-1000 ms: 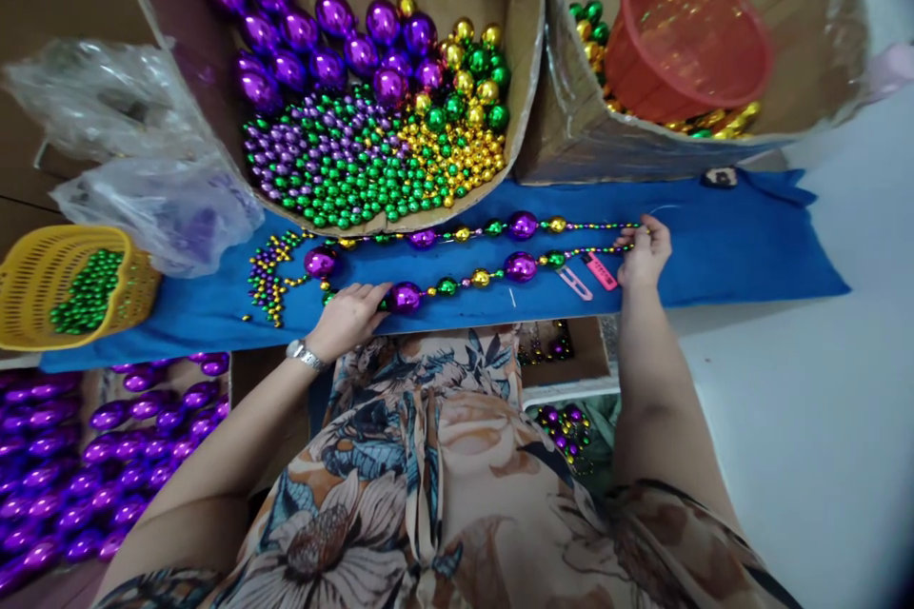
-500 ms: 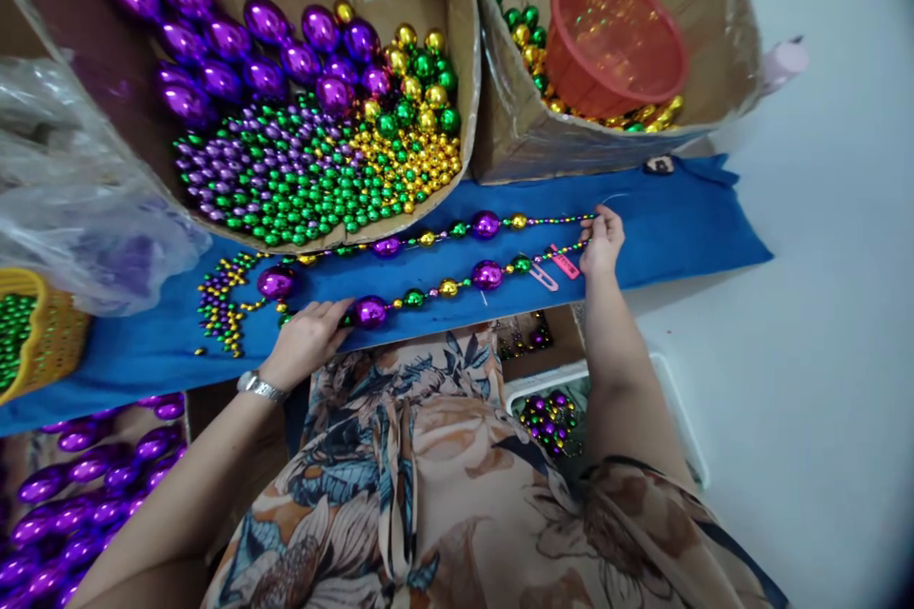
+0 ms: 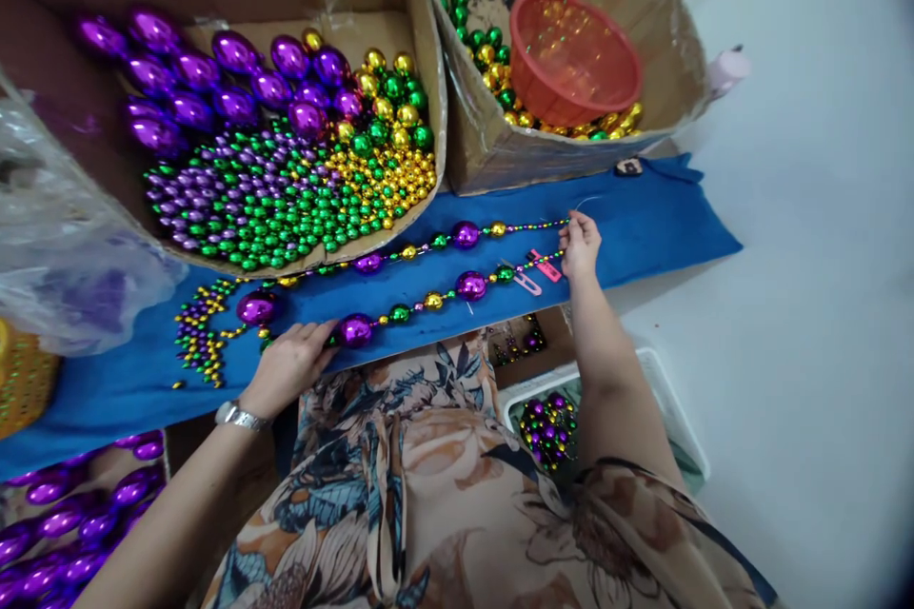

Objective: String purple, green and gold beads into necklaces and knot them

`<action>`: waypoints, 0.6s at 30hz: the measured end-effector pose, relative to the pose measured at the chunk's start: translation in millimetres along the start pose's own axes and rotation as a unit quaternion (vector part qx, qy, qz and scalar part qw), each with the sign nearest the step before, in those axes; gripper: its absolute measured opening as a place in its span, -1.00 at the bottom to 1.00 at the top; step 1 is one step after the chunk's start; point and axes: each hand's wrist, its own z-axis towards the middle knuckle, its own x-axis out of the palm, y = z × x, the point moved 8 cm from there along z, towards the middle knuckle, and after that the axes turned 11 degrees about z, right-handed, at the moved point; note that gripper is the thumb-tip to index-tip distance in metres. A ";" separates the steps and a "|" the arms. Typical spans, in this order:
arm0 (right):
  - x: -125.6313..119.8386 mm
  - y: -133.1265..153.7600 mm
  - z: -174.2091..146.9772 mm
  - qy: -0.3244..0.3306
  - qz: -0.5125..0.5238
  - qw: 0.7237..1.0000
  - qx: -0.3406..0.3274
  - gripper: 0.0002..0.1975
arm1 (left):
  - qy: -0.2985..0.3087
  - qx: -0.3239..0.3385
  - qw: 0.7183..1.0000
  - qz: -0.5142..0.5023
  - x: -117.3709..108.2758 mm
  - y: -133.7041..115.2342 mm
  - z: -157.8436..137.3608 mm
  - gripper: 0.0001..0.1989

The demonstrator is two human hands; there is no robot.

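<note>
A bead necklace of purple, green and gold balls (image 3: 471, 285) lies in a long loop on the blue cloth (image 3: 635, 228). My right hand (image 3: 582, 243) pinches both strands at the end with tiny beads, and a thin clear thread sticks out beyond its fingers. At the loop's other side my left hand (image 3: 294, 362), wearing a silver watch (image 3: 243, 416), has its fingers closed over the near strand beside a large purple bead (image 3: 355, 331). A pink clip (image 3: 528, 281) and a pink-red tag-like piece (image 3: 546, 265) lie under the strand by my right hand.
Behind the cloth stands a cardboard box (image 3: 428, 48) of mixed beads. Another box (image 3: 492, 157) holds beads and a red basket (image 3: 571, 105). Loose small beads (image 3: 196, 333) lie at left, near a yellow basket (image 3: 25, 390). Below are purple beads (image 3: 64, 523) and a white bin (image 3: 661, 381).
The view has shifted, so the scene sits slightly further left and lower at the left. Both hands keep their places on the necklace.
</note>
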 end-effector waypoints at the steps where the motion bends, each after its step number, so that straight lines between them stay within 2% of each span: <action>1: 0.4 0.5 -0.4 0.004 0.003 1.000 -0.003 -0.56 | 0.001 0.002 1.000 0.003 -0.6 -0.5 0.5 -0.61; 6: 1.6 2.4 -0.7 0.011 0.010 1.000 -0.009 -0.55 | 0.000 0.005 1.000 -0.021 -8.9 -3.4 1.8 -0.57; 9: 2.0 1.9 -0.2 0.012 0.000 1.000 0.002 -0.54 | -0.026 -0.008 0.998 -0.049 -20.3 0.3 -0.8 -0.53; 12: 1.7 2.6 -0.3 0.006 -0.011 1.000 0.008 -0.54 | -0.105 -0.081 0.990 -0.056 -37.5 21.1 -9.0 -0.59; 15: 2.6 4.4 -0.9 -0.001 -0.015 1.000 0.010 -0.56 | -0.186 -0.189 0.964 -0.014 -49.3 51.4 -23.4 -0.66; 18: 4.0 5.7 -1.1 -0.004 -0.017 1.000 0.025 -0.59 | -0.184 -0.251 0.950 0.030 -44.4 71.6 -30.1 -0.62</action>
